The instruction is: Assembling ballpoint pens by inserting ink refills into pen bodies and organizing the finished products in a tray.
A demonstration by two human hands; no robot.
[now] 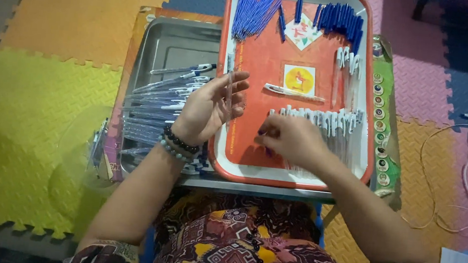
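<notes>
Left hand (209, 108): grip closed loosely round a clear pen barrel (229, 95); fingers curled, thumb beneath.
Barrel axis: upright in view, running 12 to 6 o'clock, over the orange tray's left rim.
Right hand (289, 140): fingertips pinched on a small dark piece, too small to identify.
Orange tray (261, 67): blue refills (252, 14) at 11 o'clock, blue caps (340, 18) at 1 o'clock, white-tipped parts (324, 122) at 3 o'clock.
Metal tray (168, 43): assembled clear pens (158, 103), lying 9 to 3 o'clock.
</notes>
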